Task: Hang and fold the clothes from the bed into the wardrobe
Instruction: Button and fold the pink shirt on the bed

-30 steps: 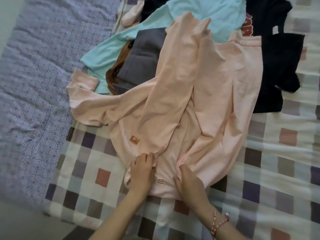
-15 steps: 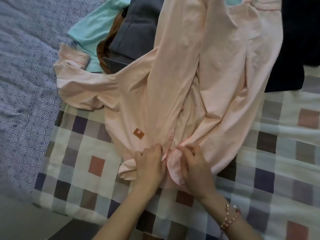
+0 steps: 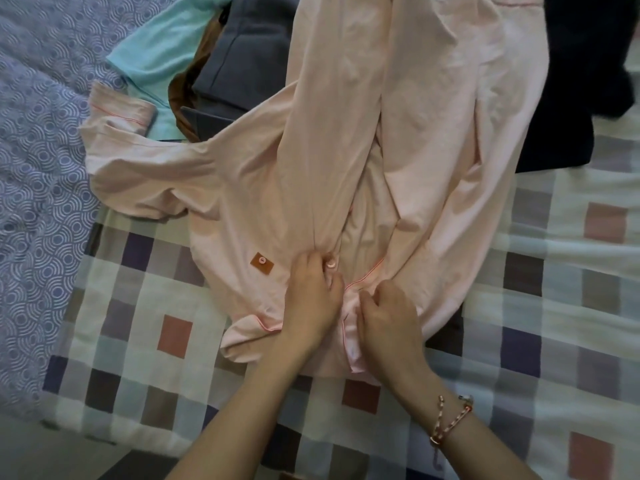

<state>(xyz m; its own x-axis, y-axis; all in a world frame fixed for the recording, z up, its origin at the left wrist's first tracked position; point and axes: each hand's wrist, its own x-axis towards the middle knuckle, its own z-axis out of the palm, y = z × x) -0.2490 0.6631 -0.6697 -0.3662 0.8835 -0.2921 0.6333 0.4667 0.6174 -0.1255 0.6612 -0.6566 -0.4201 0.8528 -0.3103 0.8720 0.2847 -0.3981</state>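
Pinching the front edges of the pink pyjama shirt, your left hand and right hand have moved to the next button; buttoning apparently continues, folding pending.

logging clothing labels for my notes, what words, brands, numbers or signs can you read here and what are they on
Brown patch on the pink shirt: carries a small pale mark, too small and blurred to read.
No other words, brands, numbers or signs show anywhere in the view.
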